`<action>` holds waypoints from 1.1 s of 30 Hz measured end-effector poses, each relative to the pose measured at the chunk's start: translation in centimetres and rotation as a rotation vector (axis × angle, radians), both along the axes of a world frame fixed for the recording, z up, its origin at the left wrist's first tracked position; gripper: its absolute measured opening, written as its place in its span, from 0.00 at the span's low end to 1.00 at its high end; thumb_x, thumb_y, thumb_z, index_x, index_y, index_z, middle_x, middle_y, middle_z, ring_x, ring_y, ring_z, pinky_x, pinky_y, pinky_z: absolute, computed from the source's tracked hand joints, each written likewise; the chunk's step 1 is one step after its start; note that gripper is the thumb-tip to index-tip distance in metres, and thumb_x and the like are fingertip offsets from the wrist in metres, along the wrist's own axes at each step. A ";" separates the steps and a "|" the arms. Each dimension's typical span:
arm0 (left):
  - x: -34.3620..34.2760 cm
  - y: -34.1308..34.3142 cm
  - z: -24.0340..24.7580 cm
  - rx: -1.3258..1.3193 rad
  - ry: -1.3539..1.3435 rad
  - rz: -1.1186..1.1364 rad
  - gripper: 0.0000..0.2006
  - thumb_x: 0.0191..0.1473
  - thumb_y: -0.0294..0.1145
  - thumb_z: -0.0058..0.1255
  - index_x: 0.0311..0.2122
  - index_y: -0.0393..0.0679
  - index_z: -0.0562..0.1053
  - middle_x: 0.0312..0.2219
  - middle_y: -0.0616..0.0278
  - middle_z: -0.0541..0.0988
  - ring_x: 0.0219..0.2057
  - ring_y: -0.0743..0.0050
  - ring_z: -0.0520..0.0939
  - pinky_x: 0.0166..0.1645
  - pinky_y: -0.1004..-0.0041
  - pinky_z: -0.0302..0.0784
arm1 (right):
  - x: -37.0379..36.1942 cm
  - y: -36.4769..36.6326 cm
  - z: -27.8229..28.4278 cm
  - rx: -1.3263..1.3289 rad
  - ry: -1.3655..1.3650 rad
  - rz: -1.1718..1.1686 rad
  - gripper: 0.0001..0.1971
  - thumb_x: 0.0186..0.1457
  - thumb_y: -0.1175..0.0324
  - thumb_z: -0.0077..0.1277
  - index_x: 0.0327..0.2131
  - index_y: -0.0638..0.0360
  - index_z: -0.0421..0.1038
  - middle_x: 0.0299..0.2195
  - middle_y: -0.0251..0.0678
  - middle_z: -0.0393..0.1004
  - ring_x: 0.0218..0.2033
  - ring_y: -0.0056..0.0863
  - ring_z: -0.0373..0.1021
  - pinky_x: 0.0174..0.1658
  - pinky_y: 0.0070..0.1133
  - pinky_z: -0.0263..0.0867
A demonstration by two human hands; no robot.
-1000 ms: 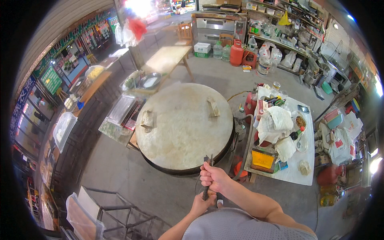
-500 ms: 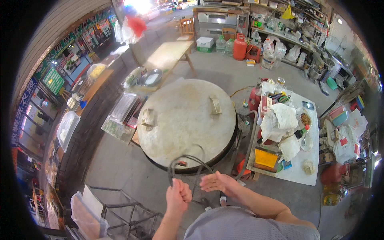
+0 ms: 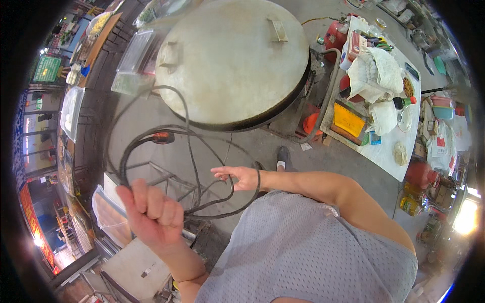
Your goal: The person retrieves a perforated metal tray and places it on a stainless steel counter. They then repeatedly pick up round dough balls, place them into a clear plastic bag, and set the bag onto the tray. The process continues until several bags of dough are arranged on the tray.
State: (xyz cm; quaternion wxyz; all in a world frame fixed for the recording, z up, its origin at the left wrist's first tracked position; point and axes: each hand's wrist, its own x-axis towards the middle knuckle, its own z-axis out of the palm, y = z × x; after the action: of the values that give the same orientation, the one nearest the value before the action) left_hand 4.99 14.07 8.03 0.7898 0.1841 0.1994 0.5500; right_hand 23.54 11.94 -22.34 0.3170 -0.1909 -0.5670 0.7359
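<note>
From my remote view, the left hand (image 3: 155,216), lower left, is a fist around a black cable (image 3: 123,169). Part is bunched there; wide loops hang ungathered mid-frame around the loosely open right hand (image 3: 241,178), its contact unclear.

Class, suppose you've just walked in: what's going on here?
A person is handling a dark cable gathered in loose loops. The left hand is closed around it; the right hand is open by the loops, and whether it touches them is unclear. Ahead is a large round lid with two handles; to the right stands a cluttered table.
</note>
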 end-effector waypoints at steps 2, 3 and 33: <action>-0.7 0.2 0.4 0.047 -0.024 0.061 0.24 0.74 0.54 0.27 0.28 0.50 0.56 0.16 0.71 0.54 0.13 0.80 0.47 0.19 0.72 0.43 | 2.2 0.4 2.0 -0.003 -0.070 -0.002 0.45 0.51 0.81 0.53 0.73 0.50 0.51 0.55 0.38 0.73 0.54 0.31 0.72 0.64 0.31 0.62; -1.0 0.1 0.5 0.078 -0.069 0.059 0.23 0.74 0.54 0.27 0.29 0.50 0.56 0.16 0.71 0.54 0.13 0.80 0.46 0.19 0.73 0.43 | 2.6 -0.2 1.2 -0.033 -0.024 -0.039 0.43 0.55 0.80 0.52 0.73 0.50 0.49 0.48 0.36 0.77 0.53 0.29 0.72 0.62 0.31 0.63; 25.8 2.0 -40.2 0.690 1.672 -0.949 0.31 0.68 0.57 0.39 0.36 0.33 0.77 0.34 0.36 0.82 0.40 0.35 0.83 0.45 0.47 0.78 | 28.2 9.2 -20.2 -1.392 0.163 -1.005 0.16 0.69 0.56 0.43 0.47 0.58 0.71 0.42 0.44 0.78 0.46 0.53 0.76 0.53 0.57 0.71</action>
State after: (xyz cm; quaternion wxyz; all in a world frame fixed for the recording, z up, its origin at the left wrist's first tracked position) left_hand 30.82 16.07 -32.13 0.4383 0.7866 0.4240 -0.0966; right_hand 51.72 21.16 -42.55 0.4555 -0.5167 0.1892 0.6998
